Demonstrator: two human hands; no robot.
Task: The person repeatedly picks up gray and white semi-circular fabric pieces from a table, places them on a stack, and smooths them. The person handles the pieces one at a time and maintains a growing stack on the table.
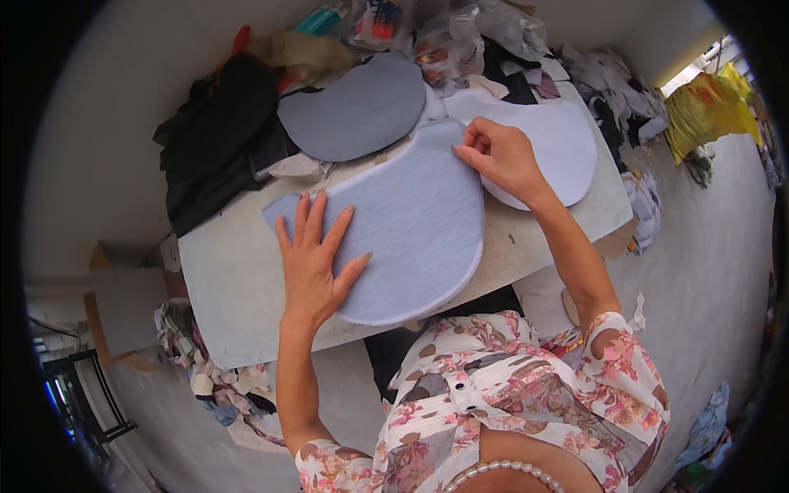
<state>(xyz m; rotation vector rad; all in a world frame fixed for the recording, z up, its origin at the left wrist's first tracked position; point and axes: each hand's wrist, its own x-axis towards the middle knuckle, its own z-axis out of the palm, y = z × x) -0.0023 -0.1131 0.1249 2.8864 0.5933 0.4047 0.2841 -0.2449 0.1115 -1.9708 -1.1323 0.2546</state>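
A light blue curved fabric piece [415, 226] with a white layer showing along its lower rim lies flat on the table in front of me. My left hand [311, 267] rests on its left part, palm down with the fingers spread. At its upper right corner my right hand [503, 160] is closed, thumb and fingertips pinched at the edge of the fabric. To the right, partly under that hand, lies a white piece of similar rounded shape [559, 148]. A dark grey rounded piece [353, 115] sits beyond the blue one.
The pale table [226, 287] carries black cloth [218, 148] at its far left and clear plastic bags [448, 49] at the back. Scrap cloth [226, 386] is heaped by its left leg side. A yellow bag [711, 115] stands at right; a cardboard box [123, 308] at left.
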